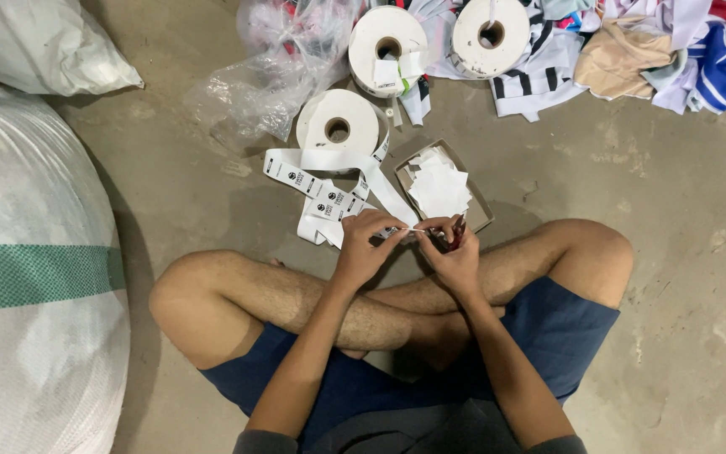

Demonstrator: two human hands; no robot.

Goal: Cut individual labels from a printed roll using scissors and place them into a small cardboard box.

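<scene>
At frame centre the label tape (329,204) is pinched taut by the left hand (365,245) while scissors (451,236) are gripped in the right hand (455,256), so a label appears about to be snipped, which calls for a square cut.

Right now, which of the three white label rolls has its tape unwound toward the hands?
The nearest roll, lying flat just beyond the small box of cut labels; its printed tape trails to the left hand. The two far rolls stay wound.

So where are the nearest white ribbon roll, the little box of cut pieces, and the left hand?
ribbon roll (339,126), head view, flat white face by the core.
box (481,212), head view, right rim.
left hand (365,245), head view, back of hand.
</scene>
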